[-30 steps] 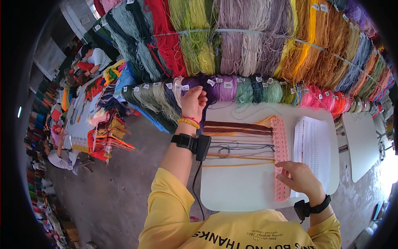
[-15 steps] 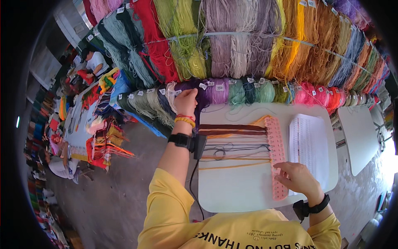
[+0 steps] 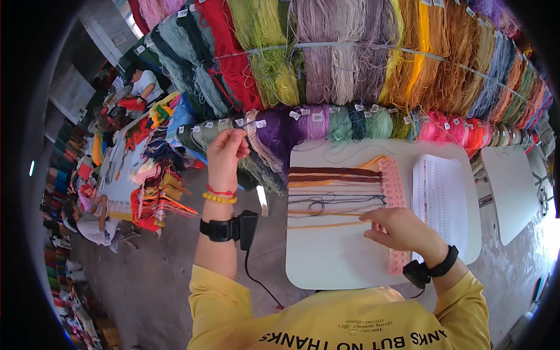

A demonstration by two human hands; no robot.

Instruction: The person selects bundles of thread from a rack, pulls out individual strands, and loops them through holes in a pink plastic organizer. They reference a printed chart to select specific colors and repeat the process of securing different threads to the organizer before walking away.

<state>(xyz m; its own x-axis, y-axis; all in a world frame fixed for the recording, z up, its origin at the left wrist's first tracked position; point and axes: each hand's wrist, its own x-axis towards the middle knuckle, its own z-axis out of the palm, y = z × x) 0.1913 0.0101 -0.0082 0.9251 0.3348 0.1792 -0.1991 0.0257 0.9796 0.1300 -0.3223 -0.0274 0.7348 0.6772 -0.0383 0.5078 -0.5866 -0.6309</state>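
Observation:
My left hand is raised at the row of hanging yarn hanks, its fingers pinched at a dark hank; the exact strands in them are hard to make out. Next to it hang a pale pinkish hank and a deep purple one. My right hand hovers over the pink strip with holes, fingertips apart, near the tan threads. Brown threads and thin dark threads run leftward from the strip across the white table.
Printed sheets lie right of the strip. More hanks hang in many colours along the back. Another white table stands to the right. At the left, people sit by a table heaped with yarn. A black cable hangs from my left wrist.
My left hand has moved left and slightly down from the purple hank to the dark one. My right hand has moved up and left, its fingertips now over the tan threads.

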